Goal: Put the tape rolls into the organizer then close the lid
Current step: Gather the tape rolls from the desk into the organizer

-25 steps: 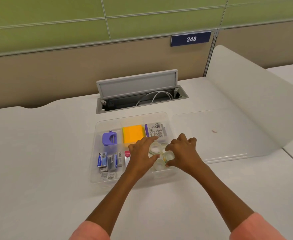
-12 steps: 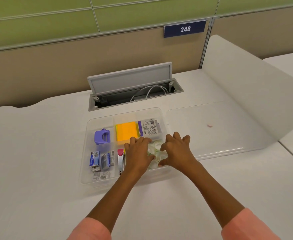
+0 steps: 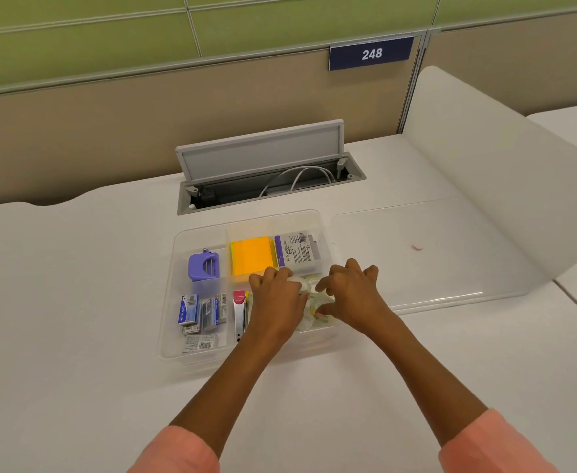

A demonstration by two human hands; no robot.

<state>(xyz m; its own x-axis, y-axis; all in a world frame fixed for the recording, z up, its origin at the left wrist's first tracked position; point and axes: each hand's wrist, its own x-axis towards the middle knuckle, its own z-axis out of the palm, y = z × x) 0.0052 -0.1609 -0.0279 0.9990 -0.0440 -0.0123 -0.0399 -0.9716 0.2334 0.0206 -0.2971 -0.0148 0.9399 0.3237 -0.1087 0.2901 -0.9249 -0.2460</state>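
Both arms are stretched forward over the white desk (image 3: 75, 336), and both hands are lowered, palms down, into the front right compartment of the clear organizer (image 3: 178, 240). The left hand (image 3: 277, 302) is laid over the left part of that compartment, fingers curled downward; the right hand (image 3: 352, 295) is set just beside it, fingers bent and spread over the tape rolls (image 3: 309, 286). The rolls are seen only in the gap between the hands, lying inside the compartment and touched by the fingers; whether either grip is clenched on a roll or merely rested on it cannot be told, since the fingertips are hidden. The clear lid (image 3: 416, 254) is laid flat on the desk just right of the organizer, so the organizer is left uncovered. Other compartments are filled: a purple sharpener (image 3: 204, 266) at the back left, orange sticky notes (image 3: 250, 255) in the middle, a labelled box (image 3: 297, 251) behind the hands, staple boxes (image 3: 198, 312) at the front left, and a red-topped tool (image 3: 240, 312) just beside the left hand. An open cable hatch (image 3: 263, 165) is set into the desk behind the organizer.
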